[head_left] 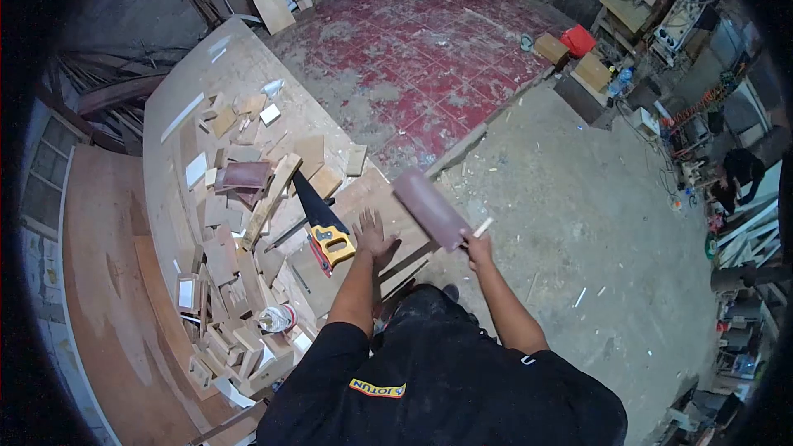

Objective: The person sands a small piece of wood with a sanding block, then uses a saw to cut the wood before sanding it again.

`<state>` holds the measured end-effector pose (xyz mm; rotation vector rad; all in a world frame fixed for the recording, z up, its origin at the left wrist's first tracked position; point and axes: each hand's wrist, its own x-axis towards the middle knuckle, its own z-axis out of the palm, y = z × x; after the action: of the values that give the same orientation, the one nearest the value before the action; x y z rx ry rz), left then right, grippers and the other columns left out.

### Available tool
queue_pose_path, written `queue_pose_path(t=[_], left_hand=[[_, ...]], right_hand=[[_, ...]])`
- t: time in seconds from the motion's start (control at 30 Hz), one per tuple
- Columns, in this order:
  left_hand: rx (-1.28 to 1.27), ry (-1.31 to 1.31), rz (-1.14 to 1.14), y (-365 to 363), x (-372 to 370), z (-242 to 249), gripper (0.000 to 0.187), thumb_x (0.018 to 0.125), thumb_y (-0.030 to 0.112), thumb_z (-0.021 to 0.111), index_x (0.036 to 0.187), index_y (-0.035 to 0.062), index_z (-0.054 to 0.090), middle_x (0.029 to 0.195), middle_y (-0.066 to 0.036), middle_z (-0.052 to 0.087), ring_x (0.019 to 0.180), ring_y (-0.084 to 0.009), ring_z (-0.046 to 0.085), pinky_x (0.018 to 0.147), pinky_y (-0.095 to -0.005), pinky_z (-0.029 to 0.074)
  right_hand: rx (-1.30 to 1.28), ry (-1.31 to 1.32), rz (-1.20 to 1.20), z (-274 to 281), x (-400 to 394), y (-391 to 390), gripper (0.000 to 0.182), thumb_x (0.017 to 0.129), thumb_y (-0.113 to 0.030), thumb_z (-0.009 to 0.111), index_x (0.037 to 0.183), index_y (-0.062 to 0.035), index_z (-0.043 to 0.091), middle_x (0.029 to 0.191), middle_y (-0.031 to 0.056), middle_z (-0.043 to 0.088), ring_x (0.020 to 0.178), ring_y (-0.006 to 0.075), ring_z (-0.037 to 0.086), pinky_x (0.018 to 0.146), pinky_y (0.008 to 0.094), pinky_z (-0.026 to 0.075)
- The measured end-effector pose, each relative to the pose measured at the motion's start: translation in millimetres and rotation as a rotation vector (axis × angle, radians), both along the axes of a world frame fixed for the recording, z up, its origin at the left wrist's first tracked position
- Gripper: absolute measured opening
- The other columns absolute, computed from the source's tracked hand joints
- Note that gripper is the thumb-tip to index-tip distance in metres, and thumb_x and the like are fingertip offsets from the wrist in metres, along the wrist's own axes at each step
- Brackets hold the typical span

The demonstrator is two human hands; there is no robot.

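My left hand (374, 236) lies flat with its fingers spread on a wooden board (363, 198) near the table's edge. Just left of it is a handsaw (330, 239) with a yellow and black handle and a dark blade. Past the table's edge, my right hand (478, 251) is closed on the near corner of a reddish-brown sheet of sandpaper (429, 206). A short pale stick (483, 227) juts out by the same fingers; how it is held is not clear. More reddish-brown pieces (247, 174) lie among the wood scraps.
Wood offcuts (235, 281) pile up across the table (198, 74), with a white container (277, 318) among them. A concrete floor (570, 223) with scattered slivers extends rightward. Red tiles (413, 58) lie beyond. Boxes, a red bag (577, 40) and clutter line the right side.
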<state>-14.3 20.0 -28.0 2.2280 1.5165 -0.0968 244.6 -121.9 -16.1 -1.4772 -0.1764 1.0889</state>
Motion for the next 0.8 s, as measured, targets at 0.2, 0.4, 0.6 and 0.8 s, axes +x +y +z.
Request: queue_pose_path(t=[0.2, 0.4, 0.6, 0.8], left_hand=[[-0.161, 0.211, 0.024, -8.6, 12.7, 22.5, 0.131, 0.062, 0.072, 0.067, 0.152, 0.0087, -0.006, 0.157, -0.020, -0.014, 0.144, -0.0420, -0.012, 0.108, -0.0700, 0.000], [-0.239, 0.196, 0.003, -3.2, 9.7, 23.2, 0.139, 0.060, 0.078, 0.065, 0.150, 0.0095, -0.014, 0.155, -0.020, -0.021, 0.142, -0.0422, -0.019, 0.105, -0.0707, -0.005], [-0.258, 0.189, 0.000, -2.1, 7.8, 22.5, 0.139, 0.060, 0.076, 0.067, 0.150, 0.0106, -0.015, 0.155, -0.020, -0.023, 0.142, -0.0427, -0.019, 0.106, -0.0713, -0.004], [-0.222, 0.197, 0.022, -4.8, 10.9, 19.4, 0.137, 0.059, 0.074, 0.069, 0.151, 0.0121, -0.012, 0.156, -0.019, -0.020, 0.142, -0.0426, -0.019, 0.106, -0.0716, -0.003]], right_hand=[[-0.229, -1.092, -0.082, 17.4, 50.0, 45.9, 0.046, 0.078, -0.020, 0.069, 0.114, 0.0006, 0.046, 0.088, 0.0263, 0.064, 0.084, 0.0429, 0.065, 0.072, 0.0510, 0.050], [-0.404, -1.058, 0.388, 48.6, 2.2, 120.6, 0.051, 0.078, -0.012, 0.067, 0.121, -0.0025, 0.041, 0.090, 0.0285, 0.064, 0.087, 0.0470, 0.062, 0.076, 0.0533, 0.048], [-0.017, -1.268, 0.703, 41.8, -14.2, 147.1, 0.043, 0.079, -0.008, 0.060, 0.118, -0.0065, 0.044, 0.083, 0.0244, 0.066, 0.081, 0.0445, 0.064, 0.071, 0.0556, 0.047], [0.010, -1.326, 0.856, 32.2, -15.5, 154.3, 0.040, 0.076, -0.006, 0.059, 0.114, -0.0077, 0.045, 0.080, 0.0262, 0.064, 0.078, 0.0461, 0.063, 0.069, 0.0566, 0.046]])
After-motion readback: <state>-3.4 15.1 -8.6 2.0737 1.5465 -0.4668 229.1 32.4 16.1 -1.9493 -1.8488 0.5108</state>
